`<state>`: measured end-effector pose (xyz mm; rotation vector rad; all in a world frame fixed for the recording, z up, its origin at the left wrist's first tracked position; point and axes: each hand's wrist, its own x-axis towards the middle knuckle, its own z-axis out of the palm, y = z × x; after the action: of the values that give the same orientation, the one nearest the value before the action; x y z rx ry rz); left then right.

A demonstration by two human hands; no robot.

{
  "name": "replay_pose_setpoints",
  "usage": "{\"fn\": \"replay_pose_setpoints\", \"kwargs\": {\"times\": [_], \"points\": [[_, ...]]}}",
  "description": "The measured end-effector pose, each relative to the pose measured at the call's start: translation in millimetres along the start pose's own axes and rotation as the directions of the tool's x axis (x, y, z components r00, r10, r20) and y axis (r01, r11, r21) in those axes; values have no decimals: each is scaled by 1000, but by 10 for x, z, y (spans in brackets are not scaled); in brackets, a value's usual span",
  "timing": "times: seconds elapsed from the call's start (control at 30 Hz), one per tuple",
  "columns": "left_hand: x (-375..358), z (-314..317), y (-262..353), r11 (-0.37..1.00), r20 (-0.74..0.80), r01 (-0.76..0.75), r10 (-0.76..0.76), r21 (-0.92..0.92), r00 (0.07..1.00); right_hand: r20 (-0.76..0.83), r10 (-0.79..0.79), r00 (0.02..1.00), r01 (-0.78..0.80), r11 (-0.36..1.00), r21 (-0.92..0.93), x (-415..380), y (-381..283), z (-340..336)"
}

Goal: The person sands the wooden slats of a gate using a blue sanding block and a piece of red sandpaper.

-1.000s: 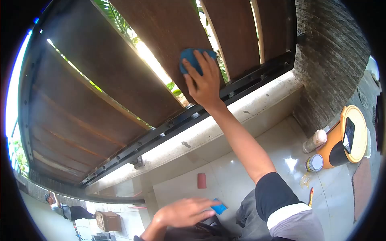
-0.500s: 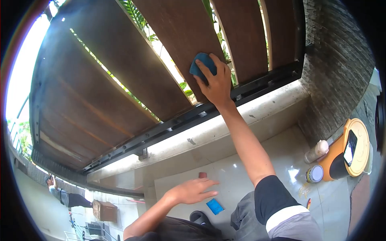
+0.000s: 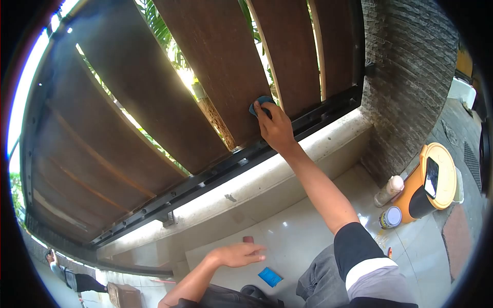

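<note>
The right hand (image 3: 276, 127) presses a blue pad (image 3: 260, 105) flat against a brown slat (image 3: 221, 66), low down, just above the black bottom rail (image 3: 267, 146); the fingers lie over the pad and hide most of it. The left hand (image 3: 237, 254) hangs free over the tiled floor (image 3: 308, 231), fingers loosely spread, holding nothing, near a small red block (image 3: 248, 239) and a blue piece (image 3: 270, 276).

To rub the slat well, I judge the pad should stay flat under the whole palm, follow the grain along the slat, and stop short of the rail and the pale ledge (image 3: 287, 164) below it.

A tin (image 3: 391, 217), a bottle (image 3: 389, 190) and an orange container (image 3: 434, 187) stand well apart by the brick wall (image 3: 405, 82).
</note>
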<state>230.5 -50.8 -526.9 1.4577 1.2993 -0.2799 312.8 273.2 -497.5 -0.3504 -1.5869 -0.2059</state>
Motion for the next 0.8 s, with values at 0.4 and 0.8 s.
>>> {"fn": "replay_pose_setpoints", "kwargs": {"times": [0.4, 0.8], "points": [[-76, 88, -21, 976, -101, -195, 204, 97, 974, -89, -56, 994, 47, 993, -105, 405, -62, 104], [-224, 150, 306, 914, 6, -379, 382, 146, 924, -197, -135, 971, 105, 983, -153, 1351, -113, 182]]}}
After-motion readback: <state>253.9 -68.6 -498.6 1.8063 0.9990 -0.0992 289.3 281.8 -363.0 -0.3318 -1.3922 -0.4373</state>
